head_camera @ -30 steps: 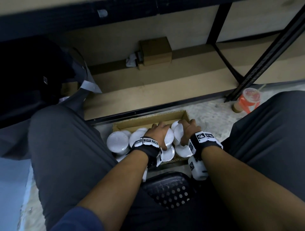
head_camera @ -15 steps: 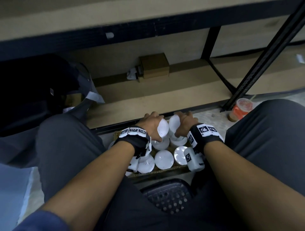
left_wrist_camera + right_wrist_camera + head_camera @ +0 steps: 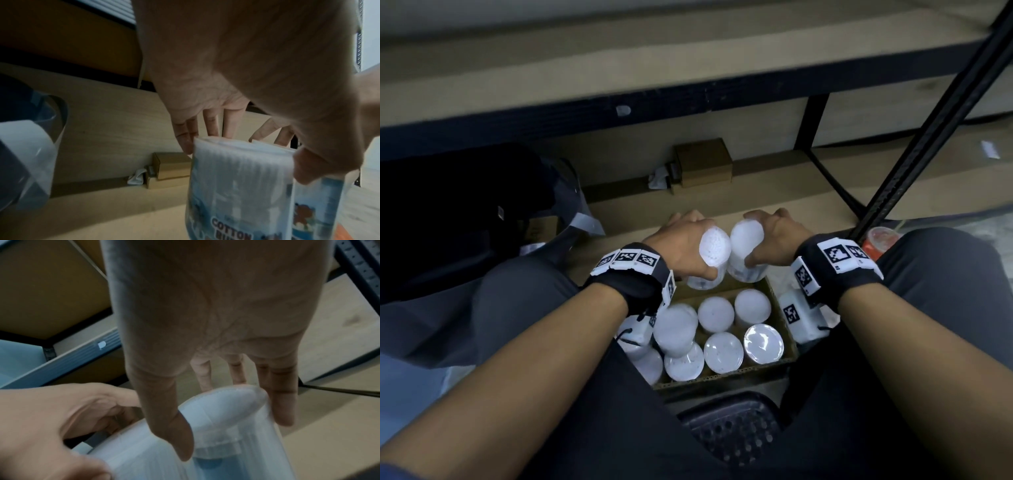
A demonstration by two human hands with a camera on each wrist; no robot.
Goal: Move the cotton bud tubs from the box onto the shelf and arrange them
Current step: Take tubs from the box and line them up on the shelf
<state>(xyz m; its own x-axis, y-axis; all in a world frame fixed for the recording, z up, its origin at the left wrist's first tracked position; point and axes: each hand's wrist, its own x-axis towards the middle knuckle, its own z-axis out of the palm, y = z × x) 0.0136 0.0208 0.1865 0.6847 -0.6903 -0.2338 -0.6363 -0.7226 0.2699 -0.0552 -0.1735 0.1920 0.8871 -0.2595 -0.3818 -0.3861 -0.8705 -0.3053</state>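
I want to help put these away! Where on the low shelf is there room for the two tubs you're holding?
Bare board lies on the bottom shelf, between the small brown box at the back and both hands, left hand and right hand. More bare board runs right, toward the black post. The left end is crowded by a dark bag.

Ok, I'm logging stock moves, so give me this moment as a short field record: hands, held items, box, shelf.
left hand: grips one white round cotton bud tub
right hand: grips a second white tub
held tubs: side by side, lifted above the box
brown cardboard box: white-lidded tubs remain inside
lower wooden shelf: only a small brown carton visible at the back
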